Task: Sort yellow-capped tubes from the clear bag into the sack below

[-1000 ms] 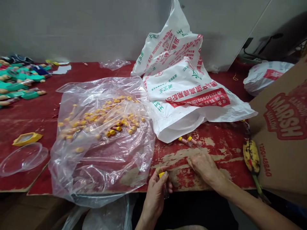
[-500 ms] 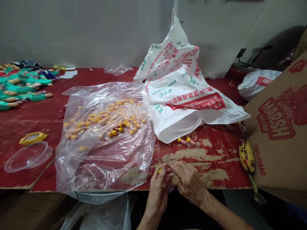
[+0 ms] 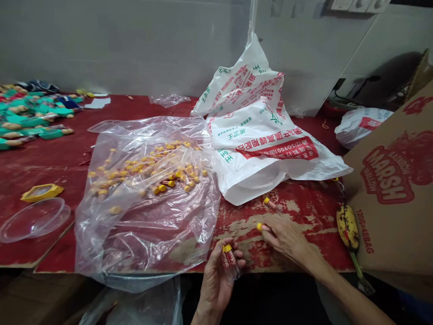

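At the table's front edge, my left hand [image 3: 215, 280] is curled around a few small clear tubes [image 3: 230, 261] with yellow caps and red contents. Further right, my right hand [image 3: 289, 237] pinches a single yellow-capped tube [image 3: 260, 226], its cap sticking out past the fingertips. One more capped tube [image 3: 271, 205] lies on the table just beyond that hand, near the mouth of a white printed sack [image 3: 260, 169]. To the left, a large clear plastic bag [image 3: 152, 230] lies flat with many such tubes in it.
A cardboard box [image 3: 399, 225] stands at the right, with a spotted banana [image 3: 347, 228] beside it. On the left are a yellow frame-like piece [image 3: 42, 192] and clear plastic lids [image 3: 34, 221]. Green-wrapped items [image 3: 37, 113] are heaped at the back left of the red table [image 3: 43, 167].
My hands have moved apart. The right one has gone up and right to the loose tubes and grasped one; the left has turned, showing the tubes in its palm.
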Motion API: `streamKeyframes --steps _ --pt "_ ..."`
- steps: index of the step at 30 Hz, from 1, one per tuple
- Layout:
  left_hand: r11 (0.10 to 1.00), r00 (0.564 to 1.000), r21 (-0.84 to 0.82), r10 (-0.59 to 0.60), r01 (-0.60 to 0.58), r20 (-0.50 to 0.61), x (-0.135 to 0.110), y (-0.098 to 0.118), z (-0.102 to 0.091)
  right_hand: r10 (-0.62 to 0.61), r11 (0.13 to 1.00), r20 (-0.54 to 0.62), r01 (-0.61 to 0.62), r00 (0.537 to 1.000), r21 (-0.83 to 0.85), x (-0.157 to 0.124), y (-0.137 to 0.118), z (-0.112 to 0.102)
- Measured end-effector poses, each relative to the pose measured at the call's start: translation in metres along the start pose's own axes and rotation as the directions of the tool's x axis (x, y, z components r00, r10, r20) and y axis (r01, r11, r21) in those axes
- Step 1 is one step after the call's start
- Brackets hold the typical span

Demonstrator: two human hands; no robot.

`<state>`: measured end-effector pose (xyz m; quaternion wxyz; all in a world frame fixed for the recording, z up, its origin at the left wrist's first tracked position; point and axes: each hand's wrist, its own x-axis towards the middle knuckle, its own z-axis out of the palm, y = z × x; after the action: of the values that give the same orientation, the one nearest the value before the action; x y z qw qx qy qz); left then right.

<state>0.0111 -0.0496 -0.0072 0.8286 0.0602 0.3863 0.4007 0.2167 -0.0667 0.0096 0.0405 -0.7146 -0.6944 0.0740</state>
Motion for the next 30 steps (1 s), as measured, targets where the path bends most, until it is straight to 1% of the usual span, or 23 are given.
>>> streamKeyframes --steps 1,3,4,6,8,11,14,16,19,20,21,22,23,24,25,26,28,29,30 --pt "1.0 1.0 0.008 0.003 -0.003 -0.004 0.002 -0.001 0.0 0.057 0.996 0.064 -0.052 0.996 -0.076 -0.006 0.006 -0.005" --pt "1.0 1.0 0.025 0.005 -0.005 0.009 0.006 -0.005 -0.001 0.174 0.964 0.174 -0.132 0.969 -0.23 -0.011 0.016 -0.013" --pt "1.0 1.0 0.031 0.002 -0.003 0.023 0.007 -0.007 -0.001 0.203 0.953 0.219 -0.141 0.954 -0.27 -0.011 0.02 -0.015" --pt "0.999 0.999 0.038 -0.006 0.004 0.053 0.01 -0.011 0.0 0.21 0.95 0.265 -0.133 0.941 -0.281 -0.008 0.025 -0.013" --pt "0.999 0.998 0.041 -0.016 0.013 0.062 0.011 -0.014 0.001 0.21 0.95 0.255 -0.135 0.944 -0.281 -0.005 0.027 -0.007" --pt "0.999 0.999 0.04 -0.027 0.026 0.02 0.012 -0.014 0.007 0.227 0.944 0.219 -0.16 0.949 -0.287 -0.006 0.027 0.002" --pt "0.998 0.999 0.045 -0.03 0.032 -0.032 0.015 -0.014 0.014 0.213 0.954 0.219 -0.154 0.952 -0.256 -0.007 0.029 0.004" --pt "0.998 0.998 0.049 -0.042 0.044 -0.04 0.015 -0.016 0.017 0.212 0.956 0.209 -0.159 0.955 -0.247 -0.006 0.029 0.001" --pt "0.998 0.998 0.049 -0.039 0.041 -0.041 0.014 -0.017 0.019 0.19 0.969 0.167 -0.158 0.967 -0.19 -0.007 0.017 0.0" --pt "0.998 0.998 0.05 -0.029 0.031 -0.048 0.013 -0.017 0.018 0.15 0.981 0.141 -0.129 0.979 -0.148 -0.009 0.008 0.002" --pt "0.998 0.998 0.052 -0.016 0.019 -0.056 0.012 -0.017 0.018 0.083 0.993 0.101 -0.073 0.991 -0.095 -0.012 -0.003 0.005" --pt "0.998 0.998 0.055 -0.001 0.004 -0.063 0.011 -0.016 0.016 0.013 0.999 0.041 -0.012 0.999 -0.037 -0.015 -0.017 0.008" --pt "0.998 0.998 0.055 0.011 -0.007 -0.069 0.011 -0.015 0.014 -0.066 0.997 -0.048 0.068 0.997 0.026 -0.019 -0.031 0.011" --pt "0.998 0.997 0.054 0.018 -0.014 -0.075 0.011 -0.014 0.012 -0.113 0.988 -0.15 0.126 0.982 0.085 -0.021 -0.046 0.014" --pt "0.999 0.997 0.05 0.016 -0.012 -0.077 0.012 -0.013 0.01 -0.112 0.978 -0.238 0.15 0.965 0.147 -0.022 -0.058 0.016" --pt "0.999 0.997 0.045 0.009 -0.006 -0.08 0.014 -0.011 0.007 -0.128 0.963 -0.293 0.19 0.947 0.192 -0.021 -0.067 0.016" --pt "0.999 0.997 0.042 -0.023 0.027 -0.079 0.017 -0.008 0.001 -0.151 0.94 -0.332 0.239 0.931 0.244 -0.015 -0.07 0.014" --pt "0.998 0.997 0.045 -0.044 0.047 -0.07 0.018 -0.007 -0.001 -0.142 0.945 -0.327 0.227 0.934 0.238 -0.009 -0.065 0.012" --pt "0.997 0.996 0.049 -0.063 0.066 -0.056 0.018 -0.005 -0.004 -0.092 0.964 -0.32 0.166 0.943 0.21 -0.001 -0.055 0.01"
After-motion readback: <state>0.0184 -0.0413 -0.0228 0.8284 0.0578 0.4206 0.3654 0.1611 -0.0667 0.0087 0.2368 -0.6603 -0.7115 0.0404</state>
